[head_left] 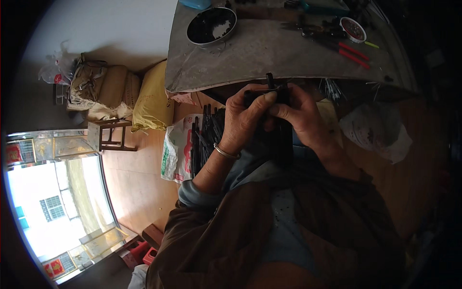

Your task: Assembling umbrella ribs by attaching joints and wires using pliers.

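My left hand (pixel 240 118) and my right hand (pixel 303 114) meet just in front of the table's near edge. Both are closed round a dark black part with a short upright stub (pixel 270 79). The left thumb presses along its top, and the right thumb and fingers pinch it from the other side. Its exact kind is too dark to make out, and its lower portion is lost against the shadow over my lap. Beside my left forearm lies a bundle of long black rods (pixel 211 130) on a white printed sack (pixel 175 149).
On the grey table (pixel 264 58) are a bowl of black bits (pixel 199 33), red-handled pliers (pixel 353 54) and a small round tub (pixel 352 30). Thin pale strips (pixel 331 90) hang below its edge. A plastic bag (pixel 378 130) lies right; a stool (pixel 113 136) and yellow sack (pixel 153 98) stand left.
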`<state>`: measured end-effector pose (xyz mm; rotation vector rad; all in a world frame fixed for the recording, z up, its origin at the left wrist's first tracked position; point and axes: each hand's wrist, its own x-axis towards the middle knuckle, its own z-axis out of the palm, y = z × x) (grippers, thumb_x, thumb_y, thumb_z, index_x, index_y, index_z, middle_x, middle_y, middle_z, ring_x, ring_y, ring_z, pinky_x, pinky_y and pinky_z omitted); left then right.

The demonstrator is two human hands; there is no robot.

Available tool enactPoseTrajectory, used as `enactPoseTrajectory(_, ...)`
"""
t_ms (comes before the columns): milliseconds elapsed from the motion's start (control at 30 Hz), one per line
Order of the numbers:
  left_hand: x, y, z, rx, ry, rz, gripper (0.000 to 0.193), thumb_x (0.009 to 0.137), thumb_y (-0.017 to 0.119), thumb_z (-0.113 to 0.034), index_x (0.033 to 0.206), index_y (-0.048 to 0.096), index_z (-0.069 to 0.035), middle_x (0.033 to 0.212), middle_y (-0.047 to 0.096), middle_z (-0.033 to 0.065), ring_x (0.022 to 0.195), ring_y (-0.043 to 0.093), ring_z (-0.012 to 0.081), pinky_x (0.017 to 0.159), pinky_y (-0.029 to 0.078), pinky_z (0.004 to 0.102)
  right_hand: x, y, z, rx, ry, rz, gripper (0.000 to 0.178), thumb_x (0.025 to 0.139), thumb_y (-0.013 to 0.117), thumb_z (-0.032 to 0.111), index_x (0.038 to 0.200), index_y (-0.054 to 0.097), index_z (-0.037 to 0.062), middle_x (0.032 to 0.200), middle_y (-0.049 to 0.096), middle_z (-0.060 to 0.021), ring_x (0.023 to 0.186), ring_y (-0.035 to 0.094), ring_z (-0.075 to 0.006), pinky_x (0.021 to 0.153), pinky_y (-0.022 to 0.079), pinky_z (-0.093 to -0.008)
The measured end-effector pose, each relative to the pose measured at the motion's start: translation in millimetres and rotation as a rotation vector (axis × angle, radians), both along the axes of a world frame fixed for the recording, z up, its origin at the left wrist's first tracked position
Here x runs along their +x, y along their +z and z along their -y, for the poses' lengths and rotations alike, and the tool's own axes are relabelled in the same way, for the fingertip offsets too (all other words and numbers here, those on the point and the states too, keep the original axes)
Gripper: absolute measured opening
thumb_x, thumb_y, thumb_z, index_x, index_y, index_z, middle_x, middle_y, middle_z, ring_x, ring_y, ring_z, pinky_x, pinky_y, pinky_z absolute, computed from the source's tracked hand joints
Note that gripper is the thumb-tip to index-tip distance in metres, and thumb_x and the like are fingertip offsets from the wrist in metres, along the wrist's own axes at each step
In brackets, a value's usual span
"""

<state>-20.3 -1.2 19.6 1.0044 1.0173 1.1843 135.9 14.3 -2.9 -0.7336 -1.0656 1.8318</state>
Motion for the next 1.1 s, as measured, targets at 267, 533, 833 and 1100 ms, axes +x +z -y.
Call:
enactPoseTrajectory(267,-22.0,9.4,-53.2,-0.094,0.159,0.535,0.049,0.096,0.048,-0.038,0.122,0.050,0.003,0.084,0.055,0.0052,0.071,0.054,0.0160,0.068,0.045,0.0280,-13.9,8.3,2.3,0.053,-0.031,0.008,0.034,0.086,0.063,0.003,0.116,0.048,0.0007,0.087,0.057,-0.0069,0.062,0.057,-0.0142,0.057,0.051,-0.0285)
enactPoseTrajectory(533,-30.4,3.7,-78.0,-0.049,-0.491,0.306,0.050,0.093,0.059,-0.028,0.129,0.047,0.003,0.096,0.062,0.0075,0.092,0.060,0.0155,0.086,0.048,0.0315,-17.2,10.6,6.6,0.008,-0.107,0.121,0.025,0.087,0.061,0.006,0.107,0.049,-0.0006,0.078,0.055,-0.0043,0.059,0.054,-0.0105,0.051,0.047,-0.0257)
enactPoseTrajectory(833,-31.3,-3.4,-77.5,-0.018,-0.456,0.349,0.047,0.094,0.057,-0.025,0.130,0.045,0.003,0.099,0.062,0.0074,0.096,0.060,0.0155,0.089,0.047,0.0320,-17.4,4.1,3.2,-0.046,-0.089,0.064,0.019,0.089,0.062,0.012,0.098,0.051,0.0003,0.075,0.055,-0.0045,0.055,0.052,-0.0108,0.049,0.045,-0.0258)
enactPoseTrajectory(1100,-25.6,-4.8,-70.2,0.021,-0.354,0.206,0.045,0.092,0.061,-0.027,0.126,0.051,0.001,0.095,0.060,0.0045,0.091,0.059,0.0121,0.085,0.048,0.0280,-23.1,3.2,1.1,-0.031,-0.125,0.109,0.016,0.089,0.061,0.011,0.097,0.051,0.0006,0.074,0.055,-0.0050,0.054,0.052,-0.0110,0.048,0.044,-0.0257)
